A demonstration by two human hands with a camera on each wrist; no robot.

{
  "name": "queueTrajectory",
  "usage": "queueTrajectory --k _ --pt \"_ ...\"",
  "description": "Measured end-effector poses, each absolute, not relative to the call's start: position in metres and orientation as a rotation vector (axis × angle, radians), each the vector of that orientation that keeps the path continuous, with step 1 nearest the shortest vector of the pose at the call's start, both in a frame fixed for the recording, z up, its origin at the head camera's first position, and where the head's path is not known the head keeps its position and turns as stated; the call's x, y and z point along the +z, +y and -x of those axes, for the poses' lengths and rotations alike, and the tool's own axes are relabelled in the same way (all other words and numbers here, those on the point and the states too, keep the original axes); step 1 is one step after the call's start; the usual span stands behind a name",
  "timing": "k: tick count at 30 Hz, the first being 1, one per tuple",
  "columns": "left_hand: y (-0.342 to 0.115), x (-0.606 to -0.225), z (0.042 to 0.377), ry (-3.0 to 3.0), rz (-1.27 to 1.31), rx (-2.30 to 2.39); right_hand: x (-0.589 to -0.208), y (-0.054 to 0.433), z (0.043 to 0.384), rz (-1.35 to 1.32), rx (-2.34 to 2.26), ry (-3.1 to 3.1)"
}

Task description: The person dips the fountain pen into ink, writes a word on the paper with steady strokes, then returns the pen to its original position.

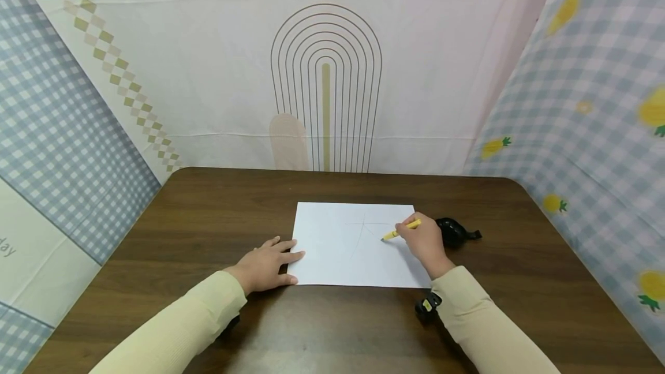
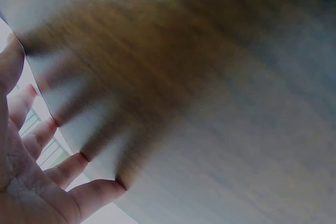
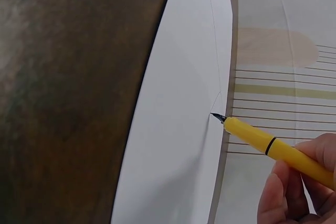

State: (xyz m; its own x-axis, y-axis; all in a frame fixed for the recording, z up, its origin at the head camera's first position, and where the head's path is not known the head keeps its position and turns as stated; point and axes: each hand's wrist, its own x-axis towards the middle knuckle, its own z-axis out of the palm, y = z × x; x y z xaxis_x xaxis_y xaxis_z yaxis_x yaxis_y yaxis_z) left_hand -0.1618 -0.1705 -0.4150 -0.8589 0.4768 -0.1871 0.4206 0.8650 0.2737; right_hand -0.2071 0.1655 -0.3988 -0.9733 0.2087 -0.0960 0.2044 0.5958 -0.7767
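Observation:
A white sheet of paper [image 1: 327,247] lies on the table, with a few thin lines [image 1: 363,224] drawn in its upper right part. My right hand [image 1: 424,242] pinches a yellow fountain pen [image 3: 262,140] between thumb and fingers. The nib [image 3: 216,115] meets the paper at the end of a short slanted stroke. On the other side, my left hand [image 1: 267,265] rests with fingers spread, its fingertips at the sheet's left edge. The left wrist view shows the left hand's fingertips [image 2: 118,184] against the dark-shadowed tabletop.
A glossy black rounded object [image 1: 453,232] with a narrow end lies just right of my right hand. The brown wooden table [image 1: 234,201] reaches back to a patterned cloth [image 1: 223,74]. Checked fabric [image 1: 582,149] hangs at the sides.

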Motion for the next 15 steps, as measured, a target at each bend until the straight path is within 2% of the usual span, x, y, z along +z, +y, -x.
queueTrajectory --k 15 --pt "-0.1709 -0.4151 0.1611 2.791 -0.681 0.344 -0.3976 0.1717 0.1988 0.332 1.32 -2.818"
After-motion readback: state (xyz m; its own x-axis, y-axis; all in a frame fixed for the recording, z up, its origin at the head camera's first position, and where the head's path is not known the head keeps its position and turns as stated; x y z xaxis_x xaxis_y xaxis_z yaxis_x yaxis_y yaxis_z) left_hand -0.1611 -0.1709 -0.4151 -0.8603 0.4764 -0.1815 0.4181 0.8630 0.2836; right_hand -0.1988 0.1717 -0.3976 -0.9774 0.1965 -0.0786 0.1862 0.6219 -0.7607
